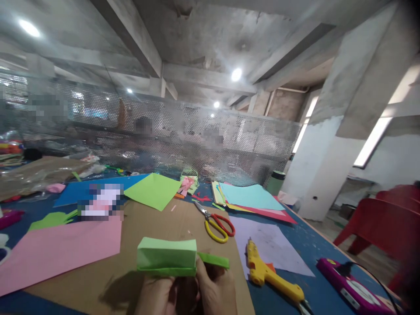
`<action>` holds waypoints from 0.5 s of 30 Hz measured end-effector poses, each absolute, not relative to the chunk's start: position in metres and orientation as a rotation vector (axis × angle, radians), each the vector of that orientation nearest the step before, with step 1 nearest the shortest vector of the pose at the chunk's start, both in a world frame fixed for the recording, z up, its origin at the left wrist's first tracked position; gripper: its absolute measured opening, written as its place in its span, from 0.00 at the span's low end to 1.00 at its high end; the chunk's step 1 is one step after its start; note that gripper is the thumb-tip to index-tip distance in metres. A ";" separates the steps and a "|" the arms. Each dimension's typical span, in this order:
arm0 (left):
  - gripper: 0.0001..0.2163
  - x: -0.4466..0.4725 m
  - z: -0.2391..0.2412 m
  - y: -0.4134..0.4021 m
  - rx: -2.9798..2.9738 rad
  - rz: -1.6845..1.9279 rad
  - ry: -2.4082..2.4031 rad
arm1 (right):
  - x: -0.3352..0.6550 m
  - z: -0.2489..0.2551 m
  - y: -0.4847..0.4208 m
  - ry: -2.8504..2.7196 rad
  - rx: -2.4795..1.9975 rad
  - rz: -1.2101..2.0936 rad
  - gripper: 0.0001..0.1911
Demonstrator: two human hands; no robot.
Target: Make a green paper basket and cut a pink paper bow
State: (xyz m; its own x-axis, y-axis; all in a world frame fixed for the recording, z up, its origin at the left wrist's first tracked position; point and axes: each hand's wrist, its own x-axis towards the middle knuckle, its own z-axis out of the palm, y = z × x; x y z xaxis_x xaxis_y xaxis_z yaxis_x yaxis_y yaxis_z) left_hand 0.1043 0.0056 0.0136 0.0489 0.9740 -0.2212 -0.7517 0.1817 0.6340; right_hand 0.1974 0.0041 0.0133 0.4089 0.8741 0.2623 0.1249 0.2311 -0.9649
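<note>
A small light-green folded paper box (166, 253) is held up over the brown cardboard sheet (170, 223). My left hand (155, 291) grips it from below, with its fingertips partly hidden behind the paper. A brighter green paper strip (214, 260) runs along the box's lower edge and sticks out to the right. My right hand (217, 288) pinches this strip near the box's right corner, thumb on top. Scissors (216, 223) with one red and one yellow handle lie just beyond, blades partly apart. To the right rests a yellow glue gun (267, 271) on lilac paper (278, 245).
Pink paper (75, 245) and a green sheet (154, 191) lie left and ahead. A stack of coloured paper (251, 197) is at the back right, near a small paper basket (189, 181). A purple corded device (351, 284) lies by the right edge. A perforated screen (183, 131) stands behind.
</note>
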 end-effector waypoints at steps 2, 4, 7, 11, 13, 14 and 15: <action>0.14 0.103 0.014 0.006 0.411 1.340 0.675 | 0.197 0.015 0.003 -1.045 -1.231 0.673 0.17; 0.14 0.103 0.015 0.005 0.422 1.300 0.636 | 0.196 0.017 0.002 -1.044 -1.197 0.677 0.17; 0.13 0.103 0.015 0.005 0.410 1.278 0.593 | 0.193 0.021 0.001 -1.039 -1.134 0.695 0.20; 0.14 0.102 0.015 0.005 0.423 1.314 0.615 | 0.191 0.024 -0.001 -1.015 -1.101 0.722 0.22; 0.14 0.102 0.014 0.006 0.429 1.282 0.616 | 0.191 0.024 -0.001 -0.999 -1.095 0.730 0.22; 0.14 0.102 0.014 0.005 0.421 1.261 0.616 | 0.191 0.024 -0.001 -0.990 -1.094 0.733 0.22; 0.14 0.102 0.014 0.005 0.407 1.244 0.618 | 0.191 0.023 -0.001 -0.982 -1.095 0.736 0.22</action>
